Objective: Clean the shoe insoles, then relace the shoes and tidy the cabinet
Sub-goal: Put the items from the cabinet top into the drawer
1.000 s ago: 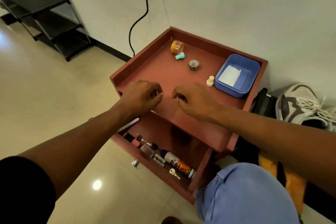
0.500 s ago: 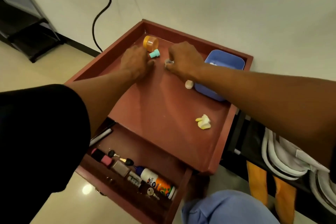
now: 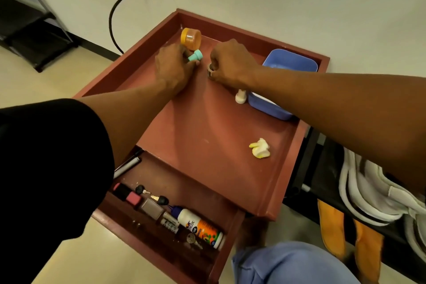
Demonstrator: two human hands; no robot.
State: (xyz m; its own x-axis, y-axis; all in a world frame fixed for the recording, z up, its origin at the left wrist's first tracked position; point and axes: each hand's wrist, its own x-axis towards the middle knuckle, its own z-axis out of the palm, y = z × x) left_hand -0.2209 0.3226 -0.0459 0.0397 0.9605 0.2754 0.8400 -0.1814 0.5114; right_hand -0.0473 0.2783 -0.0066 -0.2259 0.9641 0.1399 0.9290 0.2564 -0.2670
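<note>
Left hand (image 3: 171, 68) pinches teal plastic cap (image 3: 195, 56); right hand (image 3: 230, 62) grips round tape roll (image 3: 211, 71)

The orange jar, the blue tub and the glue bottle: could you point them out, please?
orange jar (image 3: 190, 37), head view, clear side wall.
blue tub (image 3: 291, 64), head view, inner far wall.
glue bottle (image 3: 200, 226), head view, label.

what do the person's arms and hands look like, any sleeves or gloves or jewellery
Both hands, the left hand and the right hand, are bare, with no gloves. The left arm wears a short black fabric sleeve that ends near the elbow, leaving the forearm uncovered. The right forearm is uncovered as far as the frame shows. No watch, bracelet or ring is visible.
</note>
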